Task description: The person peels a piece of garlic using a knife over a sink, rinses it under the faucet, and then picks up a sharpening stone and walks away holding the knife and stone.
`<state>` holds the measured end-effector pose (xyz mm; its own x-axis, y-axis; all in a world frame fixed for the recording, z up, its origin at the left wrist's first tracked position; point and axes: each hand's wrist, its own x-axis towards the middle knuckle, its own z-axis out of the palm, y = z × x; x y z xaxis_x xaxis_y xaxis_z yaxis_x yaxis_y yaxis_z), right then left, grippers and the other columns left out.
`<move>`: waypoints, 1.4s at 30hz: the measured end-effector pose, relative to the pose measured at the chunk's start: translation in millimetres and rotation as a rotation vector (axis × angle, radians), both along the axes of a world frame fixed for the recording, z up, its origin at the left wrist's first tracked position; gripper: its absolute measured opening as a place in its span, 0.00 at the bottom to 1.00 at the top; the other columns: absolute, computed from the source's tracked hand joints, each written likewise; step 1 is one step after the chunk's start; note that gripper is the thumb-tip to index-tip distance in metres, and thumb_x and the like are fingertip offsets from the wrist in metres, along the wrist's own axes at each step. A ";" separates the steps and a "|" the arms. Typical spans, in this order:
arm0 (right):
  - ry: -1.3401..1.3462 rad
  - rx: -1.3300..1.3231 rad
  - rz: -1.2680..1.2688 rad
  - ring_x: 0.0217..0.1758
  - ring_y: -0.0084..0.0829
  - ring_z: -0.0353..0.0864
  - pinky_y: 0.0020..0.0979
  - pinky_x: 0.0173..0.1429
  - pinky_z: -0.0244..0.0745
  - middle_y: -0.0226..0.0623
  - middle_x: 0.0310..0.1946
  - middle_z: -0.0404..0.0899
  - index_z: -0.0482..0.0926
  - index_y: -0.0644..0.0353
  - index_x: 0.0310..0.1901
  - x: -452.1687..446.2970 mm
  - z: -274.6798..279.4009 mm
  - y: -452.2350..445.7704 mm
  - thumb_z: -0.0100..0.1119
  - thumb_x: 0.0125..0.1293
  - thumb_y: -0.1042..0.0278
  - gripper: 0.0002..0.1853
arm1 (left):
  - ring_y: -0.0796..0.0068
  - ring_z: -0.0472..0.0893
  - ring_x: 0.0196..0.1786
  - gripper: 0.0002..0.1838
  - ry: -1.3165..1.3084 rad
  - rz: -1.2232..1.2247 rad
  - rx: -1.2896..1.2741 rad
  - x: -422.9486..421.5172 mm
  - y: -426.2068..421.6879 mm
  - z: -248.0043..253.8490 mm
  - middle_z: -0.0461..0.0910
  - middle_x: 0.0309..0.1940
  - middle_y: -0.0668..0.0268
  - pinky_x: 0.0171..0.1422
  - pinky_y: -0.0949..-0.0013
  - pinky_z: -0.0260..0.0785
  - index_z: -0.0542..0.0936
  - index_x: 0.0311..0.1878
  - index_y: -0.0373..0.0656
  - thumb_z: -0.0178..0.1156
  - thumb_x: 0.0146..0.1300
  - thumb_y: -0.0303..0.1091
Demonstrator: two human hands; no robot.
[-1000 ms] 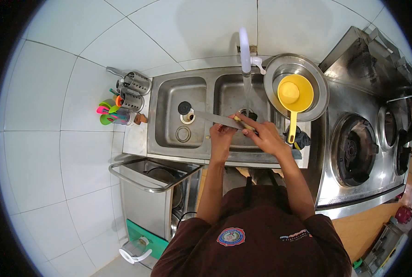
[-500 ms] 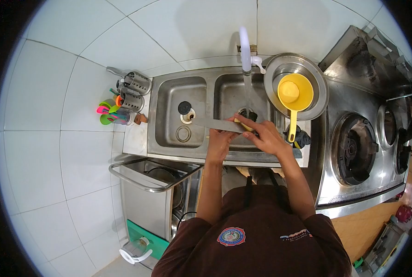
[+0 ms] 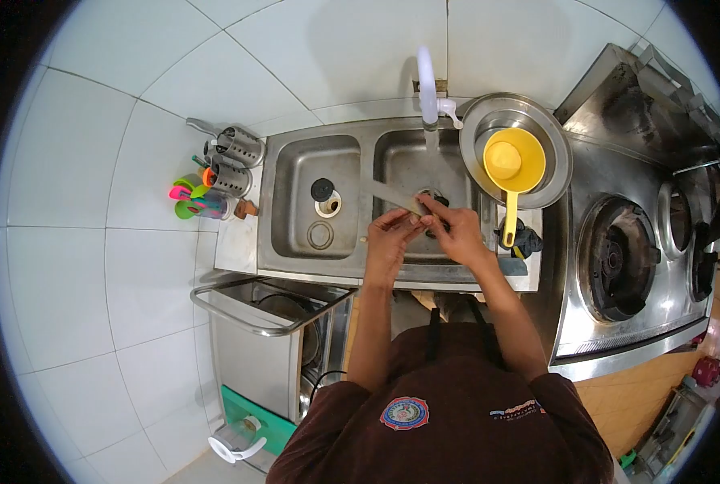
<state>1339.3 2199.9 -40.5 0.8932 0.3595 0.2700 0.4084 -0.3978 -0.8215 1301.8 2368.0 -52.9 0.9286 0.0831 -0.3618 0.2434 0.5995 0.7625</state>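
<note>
Over the right sink basin, my right hand (image 3: 459, 232) is closed round the handle of a knife (image 3: 394, 195), whose blade points up and left. Close against it, my left hand (image 3: 388, 240) has its fingers pinched together; whatever small thing they hold is mostly hidden between the hands. Water runs from the white faucet (image 3: 427, 85) into the right basin (image 3: 396, 153) behind my hands. A dark piece lies by the drain there, partly covered by my right hand.
Right of the faucet, a yellow dipper (image 3: 525, 173) rests in a metal bowl (image 3: 477, 133). The left basin (image 3: 295, 169) holds a black stopper (image 3: 322, 189). Utensil holders (image 3: 239, 146) stand at left, a stove (image 3: 642, 339) at right. An open drawer (image 3: 247, 323) juts out below the sink.
The knife blade has swung from nearly level to a steeper angle, with its tip drawn right and up. My left hand has come away from beneath the blade, its fingers now pinched.
</note>
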 end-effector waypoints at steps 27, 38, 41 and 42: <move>0.424 0.072 0.075 0.37 0.21 0.68 0.27 0.49 0.72 0.47 0.56 0.80 0.66 0.53 0.72 4.9 14.5 -3.9 0.52 0.75 0.58 0.26 | 0.70 0.84 0.46 0.19 0.004 0.107 -0.107 0.5 6.7 5.4 0.83 0.48 0.57 0.58 0.64 0.82 0.75 0.60 0.32 0.62 0.67 0.23; 0.319 -0.036 0.254 0.29 0.50 0.79 0.40 0.41 0.75 0.52 0.37 0.83 0.70 0.43 0.70 4.0 27.6 -7.9 0.54 0.72 0.53 0.26 | 0.68 0.84 0.47 0.10 -0.034 0.026 -0.057 1.2 3.2 6.2 0.82 0.45 0.61 0.56 0.64 0.81 0.78 0.51 0.32 0.57 0.67 0.18; 0.258 -0.049 0.215 0.33 0.52 0.82 0.42 0.41 0.76 0.52 0.37 0.83 0.71 0.42 0.69 5.3 25.2 -7.5 0.53 0.72 0.52 0.25 | 0.69 0.84 0.46 0.10 -0.024 -0.010 -0.033 -0.1 5.1 1.4 0.82 0.45 0.61 0.56 0.65 0.81 0.78 0.51 0.32 0.56 0.68 0.19; 0.240 -0.048 0.200 0.34 0.53 0.82 0.43 0.41 0.76 0.51 0.37 0.83 0.72 0.42 0.69 6.1 24.0 -6.5 0.53 0.72 0.51 0.25 | 0.70 0.84 0.46 0.11 -0.024 0.005 -0.042 -0.1 5.1 -0.4 0.82 0.45 0.61 0.56 0.65 0.81 0.78 0.51 0.32 0.56 0.68 0.19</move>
<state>1345.4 2193.4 -16.5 0.8395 0.5420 0.0387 0.2793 -0.3694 -0.8863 1301.7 2373.2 -53.4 0.9367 0.0728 -0.3424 0.2220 0.6326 0.7419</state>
